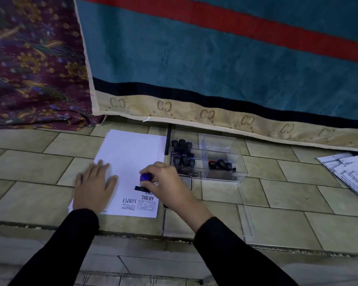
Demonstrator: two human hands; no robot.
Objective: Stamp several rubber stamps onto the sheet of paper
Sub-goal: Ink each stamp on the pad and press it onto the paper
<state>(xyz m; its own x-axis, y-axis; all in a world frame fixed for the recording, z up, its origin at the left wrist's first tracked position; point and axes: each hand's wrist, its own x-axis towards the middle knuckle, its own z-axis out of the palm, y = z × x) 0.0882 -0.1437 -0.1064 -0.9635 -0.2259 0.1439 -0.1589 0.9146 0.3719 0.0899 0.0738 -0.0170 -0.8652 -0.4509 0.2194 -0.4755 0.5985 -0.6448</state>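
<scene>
Currently right hand [165,182] clenched on purple-knobbed stamp [144,178], base pressed on sheet of paper [128,157] just above AIR MAIL print [148,197]. Left hand [94,182] flat, released, pinning sheet on tiled floor [277,195]. Stamp judged light, rigid; best held by knob, pressed straight down. Paper thin, slides easily, needs pinning. Remaining stamps in clear box [225,174] beside sheet.
</scene>
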